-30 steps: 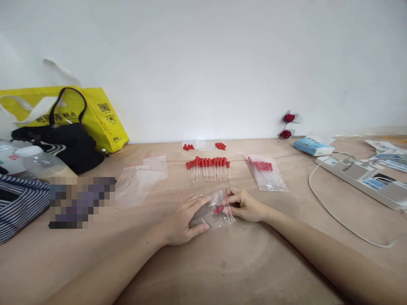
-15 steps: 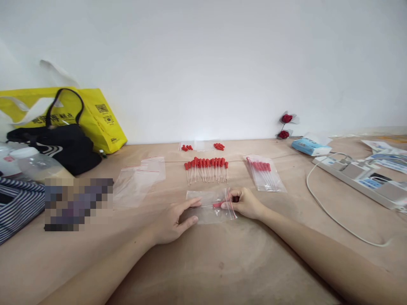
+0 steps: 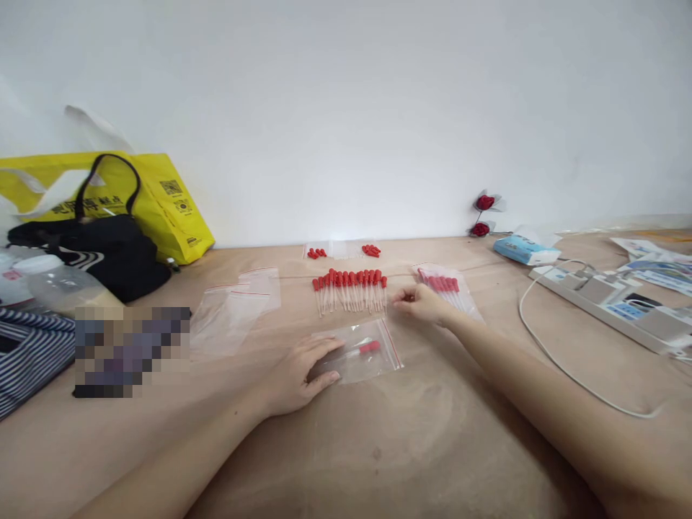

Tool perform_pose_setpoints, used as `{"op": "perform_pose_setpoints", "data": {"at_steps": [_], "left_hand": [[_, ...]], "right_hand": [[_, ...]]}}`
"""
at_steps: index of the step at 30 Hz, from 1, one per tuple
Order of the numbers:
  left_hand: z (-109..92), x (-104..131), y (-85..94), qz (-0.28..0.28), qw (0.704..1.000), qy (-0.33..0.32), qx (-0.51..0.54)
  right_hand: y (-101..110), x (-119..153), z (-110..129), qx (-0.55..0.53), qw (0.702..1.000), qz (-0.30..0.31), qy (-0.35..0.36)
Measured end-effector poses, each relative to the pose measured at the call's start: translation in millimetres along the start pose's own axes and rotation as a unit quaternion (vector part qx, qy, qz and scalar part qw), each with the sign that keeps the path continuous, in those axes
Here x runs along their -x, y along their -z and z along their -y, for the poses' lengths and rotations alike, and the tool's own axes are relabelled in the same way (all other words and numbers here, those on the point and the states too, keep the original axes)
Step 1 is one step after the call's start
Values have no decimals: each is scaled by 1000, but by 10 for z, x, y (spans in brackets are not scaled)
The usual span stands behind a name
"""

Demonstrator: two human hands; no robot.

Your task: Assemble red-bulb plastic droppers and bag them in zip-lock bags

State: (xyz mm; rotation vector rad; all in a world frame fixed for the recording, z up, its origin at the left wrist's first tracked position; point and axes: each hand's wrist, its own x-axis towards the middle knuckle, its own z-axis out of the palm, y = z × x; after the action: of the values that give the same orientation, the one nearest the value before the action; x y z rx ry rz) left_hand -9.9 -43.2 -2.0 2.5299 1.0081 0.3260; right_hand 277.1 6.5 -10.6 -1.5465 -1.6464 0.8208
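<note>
A clear zip-lock bag (image 3: pixel 357 369) with a red seal line lies flat in front of me. Inside it is a dropper (image 3: pixel 370 347) with a red rubber bulb. My left hand (image 3: pixel 311 367) rests on the bag's left end, thumb and fingers apart. My right hand (image 3: pixel 419 303) hovers just right of a row of red-bulbed droppers (image 3: pixel 351 281), its fingers loosely bent with nothing visible in them. Behind that hand, and partly hidden by it, lies another clear bag (image 3: pixel 471 306) holding several droppers.
Flat clear bags (image 3: pixel 232 317) overlap at the left. Loose red bulbs (image 3: pixel 371 250) lie on a bag by the wall. A power strip (image 3: pixel 600 306) with a white cable and a tissue pack (image 3: pixel 525 250) are at right; a yellow bag (image 3: pixel 178 209) and a bottle (image 3: pixel 70 288) at left.
My right hand has let go of the dropper in the bag, come out of the bag's mouth and moved forward toward the dropper row. My left hand stays on the bag.
</note>
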Motion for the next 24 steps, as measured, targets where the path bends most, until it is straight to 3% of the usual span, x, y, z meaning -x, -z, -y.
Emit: {"op": "perform_pose_setpoints", "data": {"at_steps": [2,6,12,18,24], "left_hand": [[-6,3,-1,-8,1000,-8,0],[-11,15,12,-13,999,-30,9],[-51,28,42,4,999,-43,0],[-40,39,27,5,999,-33,3],[-2,70,0,21,1000,-8,14]], "right_hand": [[-21,-228,-18,30,997,-66,-32],[-151,-597,-73,54,987,-136,-66],[-234,-756,-133,44,982,-152,-103],[-165,-623,-61,-50,984,-132,-112],[13,-60,-26,-170,970,-167,-51]]}}
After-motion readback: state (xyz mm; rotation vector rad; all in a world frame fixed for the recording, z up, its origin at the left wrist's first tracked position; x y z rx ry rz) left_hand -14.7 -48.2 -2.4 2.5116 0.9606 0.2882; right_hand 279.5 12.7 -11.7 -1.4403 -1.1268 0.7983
